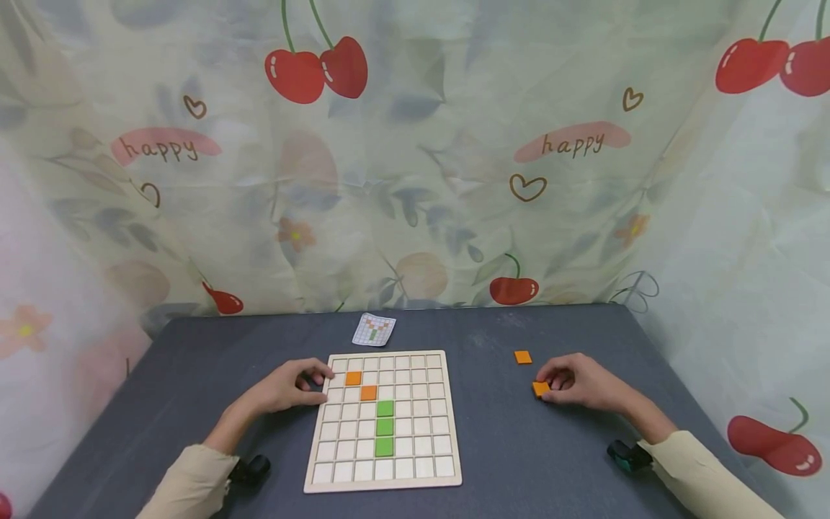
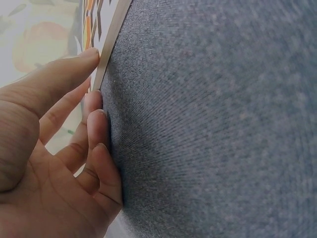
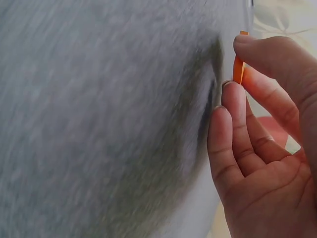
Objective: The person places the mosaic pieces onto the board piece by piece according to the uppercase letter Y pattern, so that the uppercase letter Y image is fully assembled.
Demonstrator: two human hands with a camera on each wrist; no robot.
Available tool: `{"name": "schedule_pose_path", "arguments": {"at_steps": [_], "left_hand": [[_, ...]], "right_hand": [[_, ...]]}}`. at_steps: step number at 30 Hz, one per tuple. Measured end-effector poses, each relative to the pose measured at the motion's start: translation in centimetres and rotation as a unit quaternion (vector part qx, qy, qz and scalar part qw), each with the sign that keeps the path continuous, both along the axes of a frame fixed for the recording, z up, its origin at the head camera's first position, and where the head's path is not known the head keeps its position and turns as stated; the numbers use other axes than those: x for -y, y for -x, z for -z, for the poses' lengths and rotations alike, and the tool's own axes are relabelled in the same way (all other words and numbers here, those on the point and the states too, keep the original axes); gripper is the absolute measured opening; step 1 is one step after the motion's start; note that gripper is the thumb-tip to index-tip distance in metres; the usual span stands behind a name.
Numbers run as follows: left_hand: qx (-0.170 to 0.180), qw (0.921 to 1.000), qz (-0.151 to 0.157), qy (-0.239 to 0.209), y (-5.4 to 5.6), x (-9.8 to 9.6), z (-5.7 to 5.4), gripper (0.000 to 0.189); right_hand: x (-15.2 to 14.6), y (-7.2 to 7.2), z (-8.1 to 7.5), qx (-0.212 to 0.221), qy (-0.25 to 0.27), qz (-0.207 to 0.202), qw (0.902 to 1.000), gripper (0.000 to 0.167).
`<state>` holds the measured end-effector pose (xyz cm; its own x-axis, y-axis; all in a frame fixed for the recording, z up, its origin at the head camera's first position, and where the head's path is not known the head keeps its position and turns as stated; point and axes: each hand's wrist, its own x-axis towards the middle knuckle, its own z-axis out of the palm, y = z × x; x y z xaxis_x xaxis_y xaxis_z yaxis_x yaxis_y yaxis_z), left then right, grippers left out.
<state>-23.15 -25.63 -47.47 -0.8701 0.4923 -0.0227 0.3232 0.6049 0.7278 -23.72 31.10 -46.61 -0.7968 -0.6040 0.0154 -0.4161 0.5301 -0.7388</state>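
Observation:
A white grid board (image 1: 421,430) with a pale wooden rim lies on the dark table. On it sit three green tiles (image 1: 385,427) in a column and two orange tiles, one upper (image 1: 353,378) and one lower (image 1: 368,393). My left hand (image 1: 295,386) touches the board's left rim with thumb and index finger; the left wrist view shows the thumb against the wooden edge (image 2: 110,42). Off to the right, my right hand (image 1: 583,386) pinches an orange square tile (image 3: 238,69) between thumb and fingers, close to the table surface.
Another loose orange tile (image 1: 522,357) lies just beyond the right hand. Behind the board is a small card (image 1: 374,329) printed with a coloured grid pattern. A patterned curtain (image 1: 402,180) hangs along the table's far edge.

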Motion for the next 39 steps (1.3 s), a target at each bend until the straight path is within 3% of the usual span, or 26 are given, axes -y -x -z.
{"name": "schedule_pose_path", "arguments": {"at_steps": [15, 24, 39], "left_hand": [[0.003, 1.0000, -0.002, 0.005, 0.0, 0.1, 0.0, 0.034], [0.002, 1.0000, -0.002, 0.009, 0.1, 0.0, -0.1, 0.033], [0.000, 1.0000, -0.001, 0.006, 0.0, 0.0, -0.2, 0.033]], "right_hand": [[3.7, 0.7, -0.3, -0.020, 0.023, -0.030, 0.9991, 0.021], [7.2, 1.4, -0.5, -0.007, 0.021, -0.040, 0.9989, 0.019], [13.1, 1.7, -0.9, -0.031, 0.035, -0.064, 0.9968, 0.018]]}}
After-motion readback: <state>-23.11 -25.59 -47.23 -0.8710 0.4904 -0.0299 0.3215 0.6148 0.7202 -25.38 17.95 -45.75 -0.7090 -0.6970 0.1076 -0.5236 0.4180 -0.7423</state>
